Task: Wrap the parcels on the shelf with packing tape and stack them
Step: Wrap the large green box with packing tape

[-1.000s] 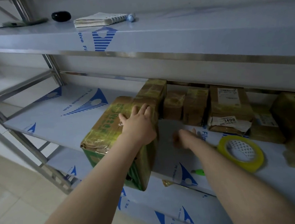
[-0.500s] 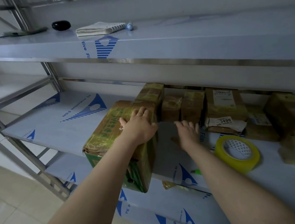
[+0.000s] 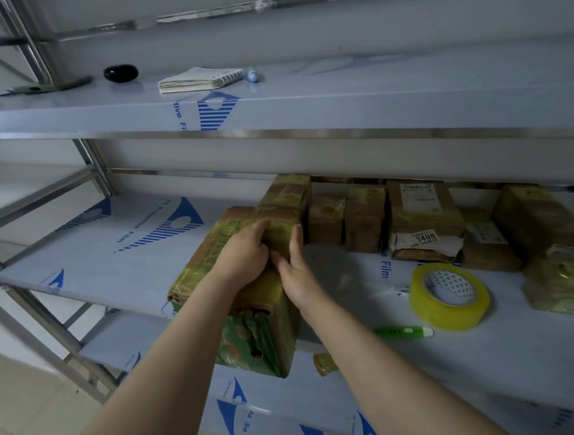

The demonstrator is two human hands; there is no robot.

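A large tape-wrapped parcel (image 3: 209, 257) with a green printed front lies on the middle shelf (image 3: 110, 258), overhanging its front edge. My left hand (image 3: 244, 255) lies on the parcel's top with its fingers curled down over it. My right hand (image 3: 295, 271) presses flat against the parcel's right side, fingers straight. A yellow roll of packing tape (image 3: 448, 318) lies on the shelf to the right, apart from both hands. Behind stand more brown parcels: a tall one (image 3: 289, 193), two small ones (image 3: 327, 219), and one labelled 3408 (image 3: 423, 220).
A green marker-like tool (image 3: 402, 331) lies by the tape roll. Further parcels (image 3: 536, 221) and a wrapped bundle (image 3: 569, 284) fill the right end. The upper shelf holds a notebook (image 3: 199, 78) and a black object (image 3: 120, 73). A yellow scrap (image 3: 324, 363) lies on the lower shelf.
My right hand moved left from the shelf surface onto the right side of the large parcel. My left hand's fingers curled over the parcel's top. The view tilted upward a little.
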